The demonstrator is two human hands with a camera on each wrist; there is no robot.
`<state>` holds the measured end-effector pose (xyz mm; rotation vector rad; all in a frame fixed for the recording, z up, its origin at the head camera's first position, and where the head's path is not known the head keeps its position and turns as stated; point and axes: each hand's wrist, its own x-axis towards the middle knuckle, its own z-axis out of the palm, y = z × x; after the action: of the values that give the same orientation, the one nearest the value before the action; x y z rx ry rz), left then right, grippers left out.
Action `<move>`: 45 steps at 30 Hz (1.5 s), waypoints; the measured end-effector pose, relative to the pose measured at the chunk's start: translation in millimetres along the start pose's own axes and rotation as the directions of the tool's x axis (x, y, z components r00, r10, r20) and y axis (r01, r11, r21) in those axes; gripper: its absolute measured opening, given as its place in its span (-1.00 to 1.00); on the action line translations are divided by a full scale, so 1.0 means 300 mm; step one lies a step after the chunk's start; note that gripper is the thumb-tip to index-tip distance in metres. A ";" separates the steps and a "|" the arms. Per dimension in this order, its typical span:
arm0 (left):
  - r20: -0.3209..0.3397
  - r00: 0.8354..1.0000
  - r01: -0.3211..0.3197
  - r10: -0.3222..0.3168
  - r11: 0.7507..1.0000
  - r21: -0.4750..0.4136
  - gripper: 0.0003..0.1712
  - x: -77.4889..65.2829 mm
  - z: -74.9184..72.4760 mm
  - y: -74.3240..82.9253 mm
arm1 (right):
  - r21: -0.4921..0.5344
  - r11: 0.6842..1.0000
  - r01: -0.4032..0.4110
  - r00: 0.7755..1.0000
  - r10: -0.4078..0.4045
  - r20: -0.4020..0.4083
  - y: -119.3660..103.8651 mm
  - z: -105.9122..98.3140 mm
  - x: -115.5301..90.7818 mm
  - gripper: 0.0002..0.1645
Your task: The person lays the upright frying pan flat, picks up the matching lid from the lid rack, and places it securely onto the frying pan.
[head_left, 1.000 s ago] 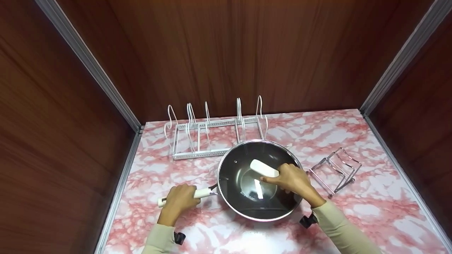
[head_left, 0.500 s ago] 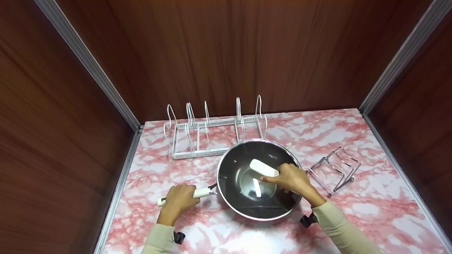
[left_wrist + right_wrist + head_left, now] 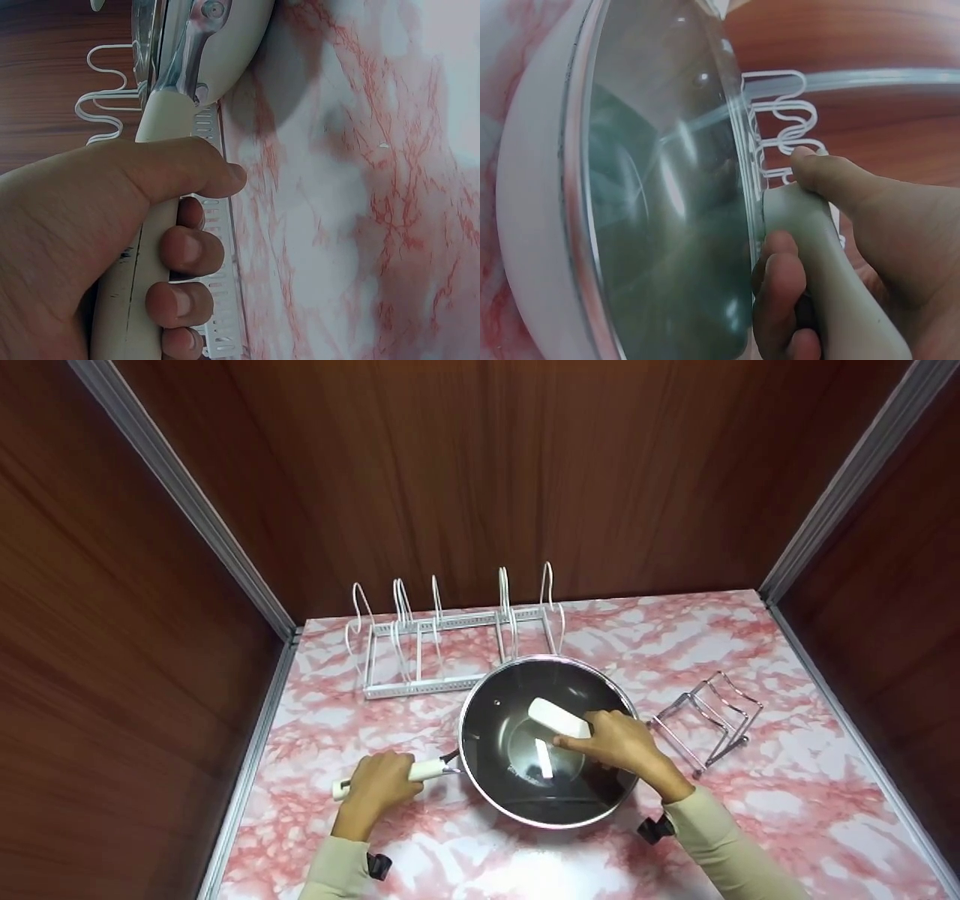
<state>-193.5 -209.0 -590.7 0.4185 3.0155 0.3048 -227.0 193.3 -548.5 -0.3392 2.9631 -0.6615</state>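
Observation:
A deep pan with a cream outer wall and dark inside stands in the middle of the head view, covered by a glass lid with a metal rim. My left hand grips the pan's long cream handle, thumb over the top and fingers curled underneath. With the right hand I hold the lid's pale bar-shaped knob; the right wrist view shows thumb and fingers wrapped round this lid knob. The lid lies on the pan's rim.
Behind the pan, a white rack with several upright wire loops stands near the back wall. A small chrome wire stand is at the right. Brown panels enclose the pink marbled table at the back and sides.
Both hands keep their grips on the pan handle and lid knob. The whole head view has shifted very slightly; nothing else visibly moves.

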 end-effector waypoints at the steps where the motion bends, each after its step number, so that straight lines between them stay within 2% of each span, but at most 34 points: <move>1: 0.002 1.000 0.000 0.000 1.000 -0.001 -0.64 0.001 -0.001 0.000 | -0.002 1.000 0.003 1.000 -0.003 -0.001 0.001 0.001 0.000 -0.27; 10: -0.010 1.000 -0.011 0.011 1.000 -0.011 -0.63 0.002 -0.002 0.003 | -0.031 0.999 0.017 1.000 -0.017 -0.017 0.008 0.006 -0.002 -0.29; 19: -0.054 0.999 0.000 0.001 1.000 0.031 -0.65 -0.004 0.003 0.017 | -0.011 0.999 0.052 0.991 -0.053 -0.121 0.020 0.024 -0.015 -0.35; 23: -0.070 0.998 -0.007 0.009 1.000 0.030 -0.64 -0.007 0.002 0.026 | 0.006 0.997 0.077 0.987 -0.075 -0.140 0.022 0.022 -0.020 -0.33; 27: -0.059 0.998 -0.025 0.024 0.999 -0.020 -0.63 -0.006 -0.003 0.032 | 0.012 0.996 0.087 0.989 -0.085 -0.123 0.023 0.017 -0.023 -0.32; 32: -0.019 1.000 -0.003 0.001 0.994 -0.111 -0.54 -0.001 -0.015 0.035 | 0.013 0.995 0.098 0.990 -0.096 -0.100 0.026 0.007 -0.024 -0.33; 37: -0.021 1.000 0.002 -0.006 0.984 -0.176 -0.50 0.011 -0.021 0.035 | 0.039 0.995 0.095 0.993 -0.092 -0.075 0.037 -0.007 -0.029 -0.35; 45: -0.077 0.996 -0.049 0.033 0.974 -0.220 -0.74 0.050 -0.027 0.038 | 0.114 0.990 0.089 0.995 -0.082 -0.064 0.087 -0.066 -0.036 -0.56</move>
<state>-205.8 -195.6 -581.1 0.4597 2.9983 0.6655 -224.3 227.0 -541.3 -0.4461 2.9619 -0.8652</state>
